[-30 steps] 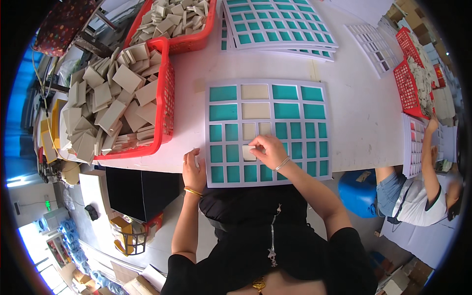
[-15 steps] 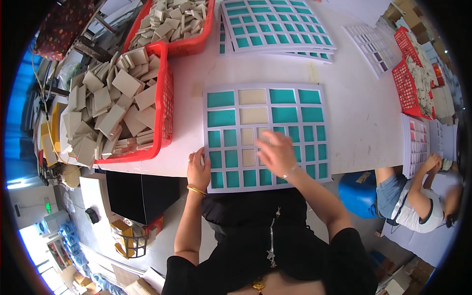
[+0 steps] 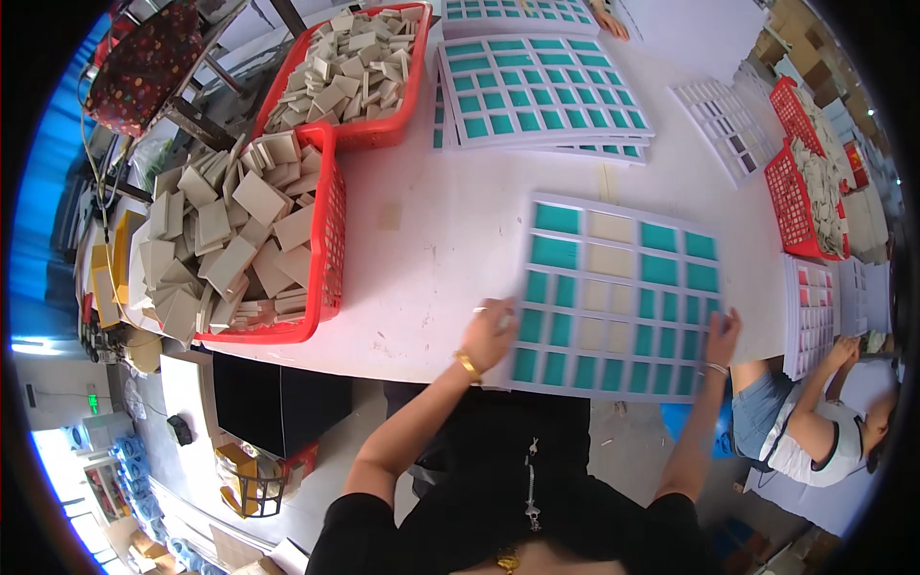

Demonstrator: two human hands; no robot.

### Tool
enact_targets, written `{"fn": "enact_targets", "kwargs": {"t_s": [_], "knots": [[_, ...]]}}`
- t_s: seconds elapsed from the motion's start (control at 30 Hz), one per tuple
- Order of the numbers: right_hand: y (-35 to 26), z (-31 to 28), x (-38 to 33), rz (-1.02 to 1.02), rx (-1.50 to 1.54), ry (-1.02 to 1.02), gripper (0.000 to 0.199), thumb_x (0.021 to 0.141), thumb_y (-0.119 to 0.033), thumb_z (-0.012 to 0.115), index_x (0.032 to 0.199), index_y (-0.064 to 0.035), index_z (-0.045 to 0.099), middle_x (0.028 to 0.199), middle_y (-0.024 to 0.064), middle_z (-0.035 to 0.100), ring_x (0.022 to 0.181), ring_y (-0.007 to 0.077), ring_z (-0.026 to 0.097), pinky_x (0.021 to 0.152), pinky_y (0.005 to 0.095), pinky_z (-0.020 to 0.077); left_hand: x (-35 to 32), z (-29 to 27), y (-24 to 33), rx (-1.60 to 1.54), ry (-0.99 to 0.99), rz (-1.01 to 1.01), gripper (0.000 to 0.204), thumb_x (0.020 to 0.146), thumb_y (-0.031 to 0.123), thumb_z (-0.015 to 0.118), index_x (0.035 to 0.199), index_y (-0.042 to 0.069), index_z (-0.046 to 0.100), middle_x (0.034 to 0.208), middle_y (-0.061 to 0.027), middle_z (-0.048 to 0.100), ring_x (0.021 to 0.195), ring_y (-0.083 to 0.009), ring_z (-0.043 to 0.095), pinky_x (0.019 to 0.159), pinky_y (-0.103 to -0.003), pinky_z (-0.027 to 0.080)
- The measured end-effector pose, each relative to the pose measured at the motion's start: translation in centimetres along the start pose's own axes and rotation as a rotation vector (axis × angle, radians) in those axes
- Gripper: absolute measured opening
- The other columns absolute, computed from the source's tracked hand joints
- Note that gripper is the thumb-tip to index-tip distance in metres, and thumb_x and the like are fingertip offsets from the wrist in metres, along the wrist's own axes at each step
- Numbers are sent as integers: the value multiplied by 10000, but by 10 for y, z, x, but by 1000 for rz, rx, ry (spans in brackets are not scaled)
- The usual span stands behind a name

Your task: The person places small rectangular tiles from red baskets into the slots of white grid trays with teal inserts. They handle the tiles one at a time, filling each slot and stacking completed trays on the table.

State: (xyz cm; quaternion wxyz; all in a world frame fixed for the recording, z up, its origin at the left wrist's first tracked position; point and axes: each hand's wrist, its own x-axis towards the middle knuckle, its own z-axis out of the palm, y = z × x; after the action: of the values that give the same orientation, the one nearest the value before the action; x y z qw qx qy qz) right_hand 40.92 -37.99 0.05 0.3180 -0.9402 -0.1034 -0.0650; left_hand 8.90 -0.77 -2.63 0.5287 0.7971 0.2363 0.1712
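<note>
Smooth panel (image 3: pixel 647 305), plastic baskets (image 3: pixel 332 244)

No legible text
Small green lit sign (image 3: pixel 93 398) on pale wall (image 3: pixel 59 385), far left; too small to read.

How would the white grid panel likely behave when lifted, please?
The white grid panel is probably stiff, showing no obvious sag between the left hand and right hand. It looks thin, so may be light. Cream tiles might shift if tilted, sitting in separate openings.
</note>
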Motion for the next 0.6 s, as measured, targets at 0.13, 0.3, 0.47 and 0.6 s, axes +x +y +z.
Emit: {"fn": "enact_targets", "kwargs": {"t_s": [0.13,0.3,0.47,0.6], "knots": [[64,-77,75,36,-298,350,718,869,-427,620,1352,44,374,1295,247,478,1200,363,484,1003,421,385,44,61,35,-383,-168,132,394,845,3,596,1230,77,558,1032,-117,592,971,-226,577,802,-322,491],[-31,-83,78,-345,-312,513,693,859,-313,650,1374,45,354,1372,240,426,1278,362,417,1074,415,320,88,36,36,-12,78,216,292,806,-37,613,1077,63,568,979,-88,600,834,-224,596,727,-329,488],[-57,-5,77,-294,-15,285,629,858,-206,650,1372,24,372,1366,216,435,1277,322,425,1071,401,326,123,-85,-26,496,566,95,331,735,66,726,1001,58,528,978,-150,555,961,-351,529,793,-425,439],[-86,65,96,-347,145,170,601,847,-163,655,1362,3,393,1338,187,462,1249,301,452,1053,392,349,117,-162,-47,867,572,-55,387,771,204,725,1039,39,500,990,-165,550,982,-372,524,801,-460,444]]}}
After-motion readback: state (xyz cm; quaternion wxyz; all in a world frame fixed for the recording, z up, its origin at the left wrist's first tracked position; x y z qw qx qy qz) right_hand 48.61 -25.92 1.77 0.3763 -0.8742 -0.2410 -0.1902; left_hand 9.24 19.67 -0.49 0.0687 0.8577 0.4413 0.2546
